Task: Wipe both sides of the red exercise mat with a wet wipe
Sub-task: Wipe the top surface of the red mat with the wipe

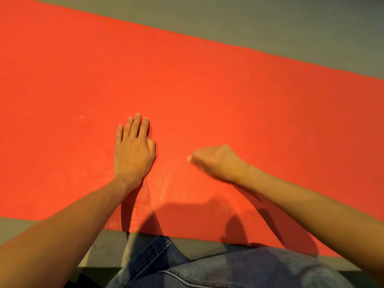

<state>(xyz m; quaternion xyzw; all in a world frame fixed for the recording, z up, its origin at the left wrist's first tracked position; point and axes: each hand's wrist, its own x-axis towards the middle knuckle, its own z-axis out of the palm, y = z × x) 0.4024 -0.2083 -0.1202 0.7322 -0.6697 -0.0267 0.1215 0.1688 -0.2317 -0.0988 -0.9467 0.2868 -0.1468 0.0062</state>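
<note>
Red mat [207, 90] spread flat on the grey floor [270, 21], just beyond knees in blue jeans [239, 271]. Left grip [134, 151] palm-down on the mat, fingers straight, holding nothing. Right grip [216, 163] near it, also on the mat, blurred, fingers curled under; cannot tell whether clutching anything.

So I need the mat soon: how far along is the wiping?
Done: a damp sheen shows on the mat between the hands. In hand: the left hand presses flat on it; the blurred right hand curls as if round a wipe. Left: the rest of this face looks matte; whether the other side is wiped cannot be told.
</note>
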